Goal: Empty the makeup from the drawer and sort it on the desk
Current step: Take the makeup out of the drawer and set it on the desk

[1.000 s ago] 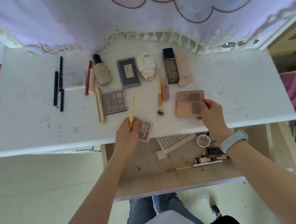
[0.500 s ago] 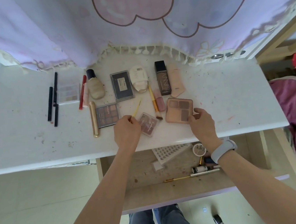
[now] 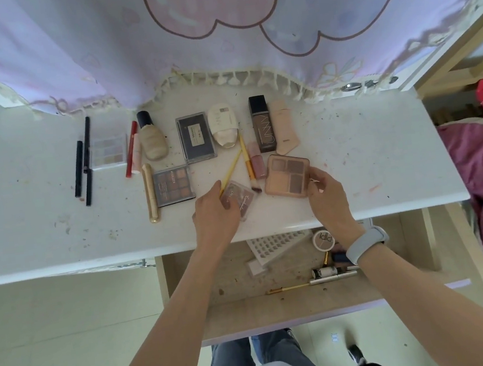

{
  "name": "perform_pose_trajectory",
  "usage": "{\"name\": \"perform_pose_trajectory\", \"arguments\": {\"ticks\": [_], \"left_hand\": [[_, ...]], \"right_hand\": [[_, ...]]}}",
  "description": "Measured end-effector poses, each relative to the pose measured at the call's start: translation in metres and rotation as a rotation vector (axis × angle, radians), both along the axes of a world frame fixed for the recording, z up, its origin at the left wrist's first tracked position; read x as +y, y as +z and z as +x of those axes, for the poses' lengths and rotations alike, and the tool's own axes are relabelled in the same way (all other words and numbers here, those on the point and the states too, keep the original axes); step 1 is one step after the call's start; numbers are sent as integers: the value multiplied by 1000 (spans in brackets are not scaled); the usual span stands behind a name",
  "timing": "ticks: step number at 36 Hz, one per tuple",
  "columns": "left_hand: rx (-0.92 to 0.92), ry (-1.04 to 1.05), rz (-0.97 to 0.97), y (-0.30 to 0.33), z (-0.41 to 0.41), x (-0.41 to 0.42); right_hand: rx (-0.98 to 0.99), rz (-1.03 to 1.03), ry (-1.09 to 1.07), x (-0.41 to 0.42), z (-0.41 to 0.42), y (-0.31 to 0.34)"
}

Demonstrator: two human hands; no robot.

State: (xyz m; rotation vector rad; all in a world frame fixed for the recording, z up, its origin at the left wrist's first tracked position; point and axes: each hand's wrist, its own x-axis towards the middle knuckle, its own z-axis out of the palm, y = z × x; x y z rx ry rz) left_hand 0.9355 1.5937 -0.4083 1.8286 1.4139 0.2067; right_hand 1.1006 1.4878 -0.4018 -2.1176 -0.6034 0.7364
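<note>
1. Risk: the left hand (image 3: 215,212) grips two things at once, a thin yellow brush (image 3: 231,173) and a small mauve palette (image 3: 240,198). Setting one down could let the other slip, and the palette sits near the front edge of the white desk (image 3: 380,150), above the open drawer (image 3: 306,304), so it could drop back in.
2. Risk: the desk's middle is crowded. A sideways nudge could knock the gold-handled brush (image 3: 248,164) or the pink tube (image 3: 257,163) lying between the two palettes.
3. The right hand (image 3: 326,194) pinches the right edge of a tan four-pan palette (image 3: 287,175), which appears to rest flat on the desk, though whether it is slightly lifted is hard to tell.
4. Relative to the hands: the mauve palette lies under the left fingers, the yellow brush slanting up and away from them; the tan palette sits just left of the right fingertips.
5. Makeup still in the drawer lies below the right wrist: a round compact (image 3: 323,239), a lash tray (image 3: 276,243), a silver tube (image 3: 333,277).
</note>
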Motion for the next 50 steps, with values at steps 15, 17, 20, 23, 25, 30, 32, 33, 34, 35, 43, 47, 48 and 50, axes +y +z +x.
{"name": "perform_pose_trajectory", "arguments": {"ticks": [15,17,20,23,25,30,32,33,34,35,43,47,48,50], "left_hand": [[-9,-560,276,-40,-49,-113],[94,-566,105,-61,-54,-124],[265,-482,-34,-85,-52,-123],[320,-382,-107,-104,-42,-119],[346,-343,-140,-114,-36,-120],[431,-282,-122,-131,-27,-127],[489,-283,-108,-135,-27,-130],[518,-294,-102,-137,-27,-133],[544,-305,-99,-139,-27,-135],[565,-311,-98,-141,-26,-136],[604,-257,-217,-141,-24,-136],[576,-164,-271,-137,-18,-140],[586,-148,-279,-136,-14,-141],[624,-121,-283,-135,-8,-143]], "right_hand": [[-76,-388,382,-145,-8,-54],[-147,-555,462,-159,3,-67],[-237,-707,524,-168,19,-86],[-320,-743,492,-168,26,-98],[-385,-730,485,-165,27,-102],[-521,-761,594,-166,32,-115],[-518,-855,665,-167,34,-121],[-516,-896,683,-166,35,-123],[-504,-931,696,-165,35,-126],[-481,-957,712,-164,35,-128],[-416,-920,827,-161,43,-132],[-420,-902,834,-162,42,-130],[-422,-898,833,-162,41,-130],[-410,-899,835,-163,40,-130]]}}
